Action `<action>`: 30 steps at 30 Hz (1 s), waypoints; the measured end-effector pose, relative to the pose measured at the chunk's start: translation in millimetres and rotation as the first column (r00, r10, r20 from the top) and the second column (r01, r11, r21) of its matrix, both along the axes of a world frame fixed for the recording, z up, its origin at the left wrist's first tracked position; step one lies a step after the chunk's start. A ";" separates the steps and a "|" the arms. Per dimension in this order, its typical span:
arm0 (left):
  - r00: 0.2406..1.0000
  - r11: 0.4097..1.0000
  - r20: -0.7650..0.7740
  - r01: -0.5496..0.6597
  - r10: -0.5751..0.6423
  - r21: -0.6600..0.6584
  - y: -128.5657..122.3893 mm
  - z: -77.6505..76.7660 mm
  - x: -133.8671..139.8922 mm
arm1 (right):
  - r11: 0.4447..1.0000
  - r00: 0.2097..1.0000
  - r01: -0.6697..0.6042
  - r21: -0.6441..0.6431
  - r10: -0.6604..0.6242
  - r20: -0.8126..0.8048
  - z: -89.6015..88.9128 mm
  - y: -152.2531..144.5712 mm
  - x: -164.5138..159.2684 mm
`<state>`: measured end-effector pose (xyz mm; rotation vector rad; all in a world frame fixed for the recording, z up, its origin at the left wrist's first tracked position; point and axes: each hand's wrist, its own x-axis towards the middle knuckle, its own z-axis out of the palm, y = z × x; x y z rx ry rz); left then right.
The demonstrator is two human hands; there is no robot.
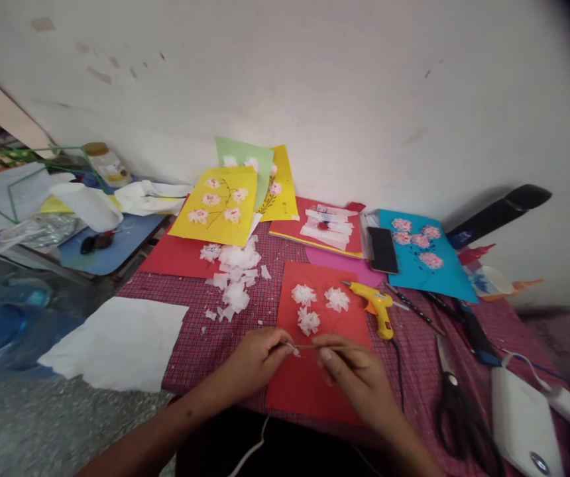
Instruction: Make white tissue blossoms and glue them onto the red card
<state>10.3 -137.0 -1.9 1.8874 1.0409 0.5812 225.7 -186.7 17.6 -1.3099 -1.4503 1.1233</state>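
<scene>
Left hand (259, 358) pinches a small white scrap (293, 349), probably paper; right hand (355, 374) grips a thin brown stick (307, 347) pointing sideways at it.

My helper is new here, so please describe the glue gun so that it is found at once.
On the checkered cloth, find the red sheet with three white paper flowers. The glue gun lies across its right edge. Unlike the black phone and black-handled scissors nearby, it is bright yellow.
</scene>
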 end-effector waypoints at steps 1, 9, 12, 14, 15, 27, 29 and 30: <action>1.000 1.000 0.004 0.006 -0.006 0.019 4.9 0.3 1.2 | 0.995 0.994 -0.057 0.086 0.048 0.100 9.2 12.4 0.4; 1.000 0.974 -0.017 0.001 0.003 0.228 47.7 -14.7 13.4 | 0.890 0.782 -0.447 0.089 0.341 0.522 36.2 107.2 -24.2; 1.000 0.978 0.006 -0.012 0.010 0.210 53.1 -19.1 18.7 | 0.884 0.744 -0.461 0.074 0.340 0.576 28.8 115.7 -25.3; 1.000 0.980 0.017 -0.020 0.017 0.199 53.7 -20.7 21.4 | 0.885 0.736 -0.460 0.074 0.334 0.588 25.3 115.8 -23.3; 1.000 0.980 0.012 -0.019 0.017 0.198 53.7 -21.2 22.4 | 0.887 0.740 -0.455 0.076 0.329 0.587 24.3 115.2 -22.2; 0.978 0.937 -0.208 0.053 0.021 0.347 50.2 -23.4 25.5 | 0.892 0.731 -0.443 0.084 0.306 0.610 23.3 110.2 -14.0; 0.969 0.926 -0.247 0.073 0.022 0.370 50.0 -23.5 25.4 | 0.888 0.713 -0.454 0.077 0.310 0.629 25.3 109.1 -13.7; 0.966 0.923 -0.258 0.079 0.023 0.377 49.9 -23.6 25.4 | 0.883 0.690 -0.466 0.066 0.315 0.652 26.9 108.6 -13.8</action>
